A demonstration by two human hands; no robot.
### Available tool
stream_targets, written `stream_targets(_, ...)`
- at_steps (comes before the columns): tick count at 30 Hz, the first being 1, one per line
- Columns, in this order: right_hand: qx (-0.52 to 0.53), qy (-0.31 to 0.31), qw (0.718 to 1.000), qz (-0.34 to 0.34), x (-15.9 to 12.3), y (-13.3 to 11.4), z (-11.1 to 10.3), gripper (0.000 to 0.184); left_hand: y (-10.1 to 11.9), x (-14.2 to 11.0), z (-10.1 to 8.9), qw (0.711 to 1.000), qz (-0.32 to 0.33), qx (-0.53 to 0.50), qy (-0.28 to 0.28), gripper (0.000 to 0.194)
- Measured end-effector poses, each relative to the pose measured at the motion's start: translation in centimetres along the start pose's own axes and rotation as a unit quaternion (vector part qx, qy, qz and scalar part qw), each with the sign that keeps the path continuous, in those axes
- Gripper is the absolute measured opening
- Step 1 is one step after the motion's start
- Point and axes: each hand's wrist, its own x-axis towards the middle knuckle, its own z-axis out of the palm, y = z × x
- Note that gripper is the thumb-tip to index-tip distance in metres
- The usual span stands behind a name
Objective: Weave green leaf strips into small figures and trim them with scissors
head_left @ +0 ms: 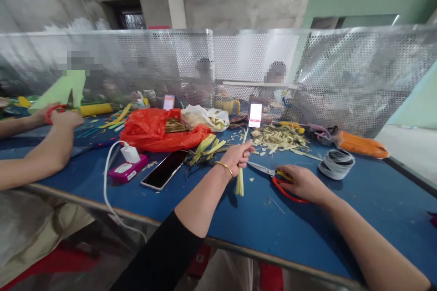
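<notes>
My left hand (236, 158), with a gold bangle on its wrist, is closed around a pale yellow-green plant strip (240, 183). The strip stands nearly upright, its ends showing above and below my fist. To the right, my right hand (300, 182) curls over the handles of a pair of red-handled scissors (263, 169). The scissors lie low over the blue table, blades pointing left toward my left hand. Part of the handles is hidden under my fingers. More plant strips (205, 149) lie just left of my left wrist.
A heap of trimmings (282, 138), a white coil (336, 163) and an orange pouch (362, 144) lie rightward. Leftward are a red plastic bag (150, 129), a phone (164, 170) and a purple power strip (128, 169). A co-worker's hand (64, 116) holds scissors. A perforated screen (191, 50) stands behind.
</notes>
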Motion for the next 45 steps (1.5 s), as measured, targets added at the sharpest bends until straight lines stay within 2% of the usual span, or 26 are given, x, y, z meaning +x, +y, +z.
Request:
stream_targets(5, 0.009, 0.001, 1.000, 0.013, -0.3, -0.3, -0.2, 0.042, 0.2, 0.2, -0.1, 0.998, -0.025, -0.053, -0.006, 0.050)
stream_targets(17, -0.016, -0.007, 1.000, 0.001, -0.6, -0.6, -0.1, 0.039, -0.2, 0.4, 0.2, 0.997, -0.054, -0.061, 0.015, 0.047)
stream_targets(23, -0.049, -0.017, 0.999, -0.002, -1.1, -1.2, -0.1, 0.031, -0.8, 0.5, 0.4, 0.997, -0.061, -0.053, 0.021, 0.047)
stream_targets(29, -0.038, -0.002, 0.999, 0.004, -1.2, -1.6, 0.0, 0.027, -1.2, 0.4, 0.6, 0.996, -0.078, -0.042, 0.017, 0.047)
stream_targets(33, -0.043, 0.010, 0.999, 0.000, -1.4, -2.1, 0.4, 0.025, -1.8, 0.0, 1.3, 0.994, -0.084, -0.059, 0.038, 0.042)
stream_targets(38, -0.102, -0.047, 0.994, 0.000, -1.6, -2.4, -0.7, 0.016, -2.2, 0.0, 2.3, 0.992, -0.074, -0.083, 0.061, 0.038)
stream_targets(41, -0.122, -0.050, 0.991, -0.017, 0.2, -2.0, -2.5, 0.012, -1.8, 0.5, 2.2, 0.991, -0.070, -0.088, 0.069, 0.037)
stream_targets(45, -0.154, 0.028, 0.986, -0.054, 6.5, -0.9, -3.4, 0.019, -1.8, 1.2, 1.5, 0.990, -0.032, -0.096, 0.096, 0.036)
